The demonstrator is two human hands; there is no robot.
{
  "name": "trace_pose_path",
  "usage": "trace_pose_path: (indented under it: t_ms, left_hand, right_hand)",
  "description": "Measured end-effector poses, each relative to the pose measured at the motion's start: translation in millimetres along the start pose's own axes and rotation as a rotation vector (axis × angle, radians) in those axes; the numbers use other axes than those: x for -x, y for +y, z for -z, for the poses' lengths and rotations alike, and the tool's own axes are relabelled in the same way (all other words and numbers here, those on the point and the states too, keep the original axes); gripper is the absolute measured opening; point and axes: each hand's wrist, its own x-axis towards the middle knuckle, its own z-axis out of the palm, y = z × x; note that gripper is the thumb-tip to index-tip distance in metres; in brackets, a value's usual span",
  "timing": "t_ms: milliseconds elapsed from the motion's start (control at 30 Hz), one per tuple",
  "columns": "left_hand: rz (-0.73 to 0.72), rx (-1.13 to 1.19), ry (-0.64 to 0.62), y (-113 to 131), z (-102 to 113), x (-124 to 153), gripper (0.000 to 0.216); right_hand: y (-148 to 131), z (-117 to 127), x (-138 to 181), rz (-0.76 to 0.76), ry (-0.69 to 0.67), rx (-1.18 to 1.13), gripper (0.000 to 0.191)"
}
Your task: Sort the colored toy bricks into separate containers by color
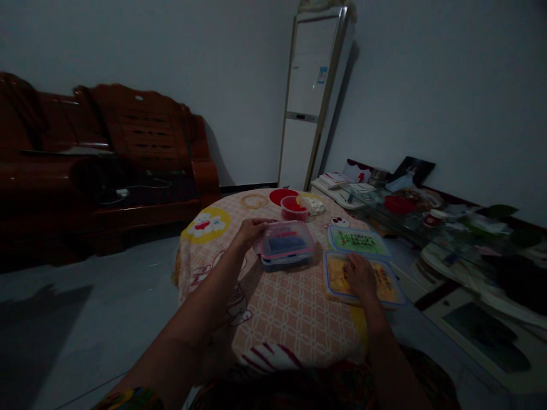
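My left hand (252, 232) is closed on the back left edge of a clear lid with a pink rim (287, 236). The lid lies over a food container (287, 263) with dark blue contents in the middle of the table. My right hand (362, 276) rests on top of a flat container with a blue-rimmed lid (335, 276), its fingers lightly bent. Yellow-orange colour and dark print show through that lid. Right behind it lies a similar container with a green, printed lid (356, 240).
A patterned cloth covers the round table (294, 324). Toward its back are a clear round tub (294, 209), a red disc (283, 197), white crumpled material (315, 205) and a pale ring (254, 201). A cluttered glass-topped cabinet (376, 204) stands right, a wooden sofa (141, 131) left.
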Motion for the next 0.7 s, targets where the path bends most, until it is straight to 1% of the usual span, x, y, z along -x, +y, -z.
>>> trace_pose_path:
  t_ms: [67,133,200,333,433,500,567,633,700]
  left_hand:
    - [0.014,-0.066,-0.002,-8.9,-7.8,2.2,0.023]
    - [0.009,-0.178,0.026,-14.5,-8.5,2.0,0.019]
    - [-0.037,-0.347,0.044,-16.4,-4.7,1.1,0.02]
    - [-0.176,-0.78,0.098,-12.7,1.8,1.7,0.025]
    - [-0.195,-0.985,0.113,-9.1,-0.3,5.3,0.03]
    - [-0.205,-1.061,0.103,-7.8,-3.4,8.3,0.034]
    - [-0.207,-1.114,0.089,-7.5,-6.2,11.1,0.036]
    - [-0.2,-1.158,0.073,-8.0,-8.2,13.0,0.036]
    - [-0.203,-1.201,0.062,-9.1,-9.3,13.7,0.036]
  right_hand:
    - [0.0,-0.6,0.6,0.012,-0.001,0.007,0.038]
    - [0.0,-1.5,1.2,0.015,0.006,0.007,0.037]
    - [-0.1,-2.1,1.6,0.022,0.013,0.002,0.037]
    - [-1.0,0.4,0.9,0.005,-0.014,-0.004,0.038]
    - [-5.6,4.0,-0.2,-0.029,-0.04,0.018,0.037]
    - [-13.8,5.2,-1.1,-0.03,-0.035,0.019,0.037]
    - [-26.9,4.5,-2.8,0.009,-0.013,-0.032,0.038]
    - [-43.4,2.0,-6.2,0.071,0.001,-0.145,0.039]
    - [-60.0,-1.4,-11.7,0.106,-0.014,-0.265,0.04]
